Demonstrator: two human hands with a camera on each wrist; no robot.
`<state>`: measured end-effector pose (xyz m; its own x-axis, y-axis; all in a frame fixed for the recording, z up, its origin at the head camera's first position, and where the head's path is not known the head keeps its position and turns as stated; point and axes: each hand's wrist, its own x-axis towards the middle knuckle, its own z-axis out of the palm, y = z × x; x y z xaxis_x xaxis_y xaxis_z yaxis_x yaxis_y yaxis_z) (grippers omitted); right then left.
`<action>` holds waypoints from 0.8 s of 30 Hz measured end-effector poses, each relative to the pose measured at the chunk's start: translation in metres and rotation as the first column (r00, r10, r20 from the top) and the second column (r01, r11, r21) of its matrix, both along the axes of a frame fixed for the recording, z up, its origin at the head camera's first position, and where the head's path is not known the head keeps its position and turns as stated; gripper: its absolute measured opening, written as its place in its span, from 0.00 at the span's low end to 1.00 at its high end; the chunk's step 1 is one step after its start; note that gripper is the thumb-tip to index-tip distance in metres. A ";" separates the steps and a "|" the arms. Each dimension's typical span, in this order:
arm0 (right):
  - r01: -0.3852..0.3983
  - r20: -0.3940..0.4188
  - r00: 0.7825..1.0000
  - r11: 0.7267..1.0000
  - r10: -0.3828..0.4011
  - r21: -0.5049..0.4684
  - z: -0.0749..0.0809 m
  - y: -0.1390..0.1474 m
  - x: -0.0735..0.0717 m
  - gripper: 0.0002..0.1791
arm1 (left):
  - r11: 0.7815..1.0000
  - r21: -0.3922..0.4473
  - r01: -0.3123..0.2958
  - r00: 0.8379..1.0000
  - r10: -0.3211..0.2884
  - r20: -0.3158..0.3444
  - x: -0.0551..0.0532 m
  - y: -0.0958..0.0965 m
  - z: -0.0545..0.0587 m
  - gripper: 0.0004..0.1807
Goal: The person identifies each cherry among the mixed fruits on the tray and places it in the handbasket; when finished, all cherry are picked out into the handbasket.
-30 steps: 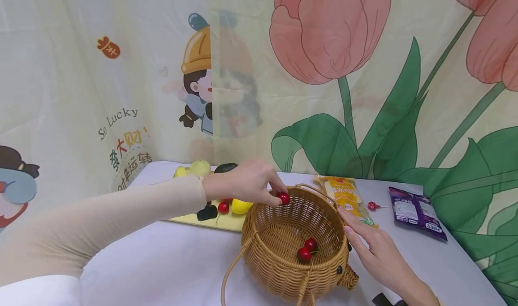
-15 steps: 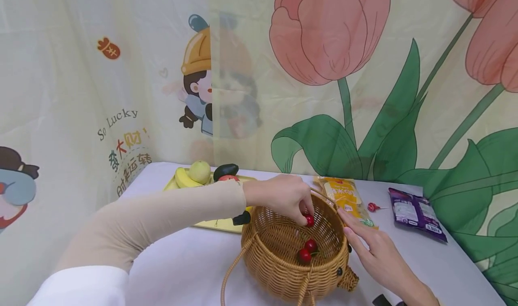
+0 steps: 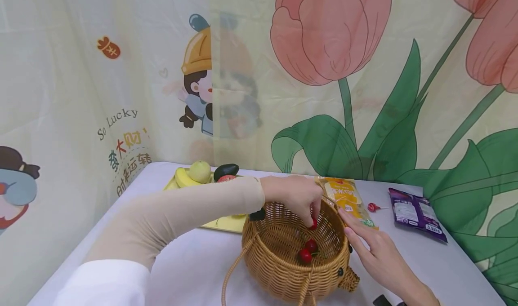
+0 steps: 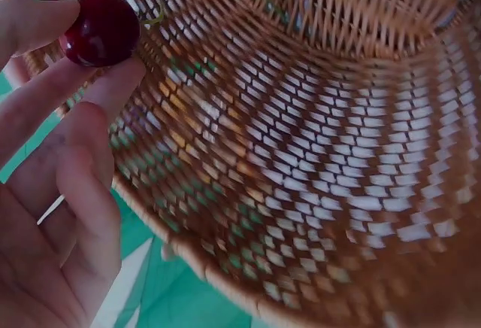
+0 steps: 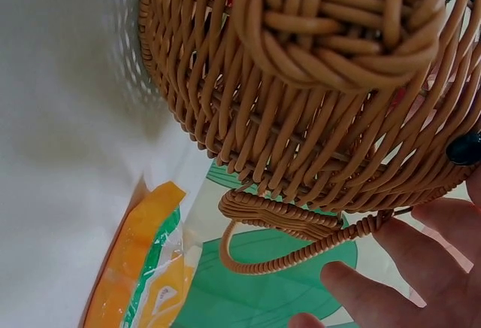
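A round wicker basket point(image 3: 275, 270) with a snout and dark eyes stands on the white table. My left hand point(image 3: 297, 196) reaches over its rim and pinches a dark red cherry point(image 4: 101, 31) between thumb and fingertips, inside the basket. A short green stem shows on that cherry in the left wrist view. Below it, two more cherries point(image 3: 305, 255) lie together on the basket floor. My right hand point(image 3: 382, 250) rests its extended fingers against the right side of the rim, near the handle point(image 5: 301, 256) in the right wrist view.
Behind the left arm is a yellow tray point(image 3: 226, 225) with bananas point(image 3: 184, 179), a pale green round fruit point(image 3: 200, 171) and a dark eggplant-like item point(image 3: 226, 171). Beyond the basket lie an orange snack bag point(image 3: 344, 193), a lollipop point(image 3: 373, 206) and a purple packet point(image 3: 417, 214).
My left hand has carried the cherry rightward from the basket's back left rim and lowered it inside. My right hand stays at the rim, and the two cherries on the basket floor have not moved.
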<state>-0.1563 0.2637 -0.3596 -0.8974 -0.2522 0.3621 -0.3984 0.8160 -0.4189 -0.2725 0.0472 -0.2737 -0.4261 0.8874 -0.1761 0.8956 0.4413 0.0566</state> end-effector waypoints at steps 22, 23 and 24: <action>0.010 -0.028 1.000 0.999 -0.009 0.032 0.000 0.000 0.000 0.25 | 1.000 -0.027 0.002 1.000 -0.003 -0.025 -0.002 0.015 -0.041 0.08; 0.008 -0.027 1.000 1.000 -0.007 0.029 0.000 0.000 0.000 0.25 | 1.000 -0.023 0.001 0.999 -0.002 -0.036 -0.002 0.015 -0.040 0.08; 0.005 -0.024 1.000 1.000 -0.005 0.024 0.000 -0.001 0.000 0.25 | 1.000 -0.020 -0.002 0.999 0.001 -0.045 -0.002 0.015 -0.040 0.08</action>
<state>-0.1568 0.2632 -0.3595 -0.8898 -0.2569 0.3771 -0.4040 0.8277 -0.3894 -0.2747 0.0618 -0.3141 -0.4351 0.8834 -0.1744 0.8965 0.4430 0.0074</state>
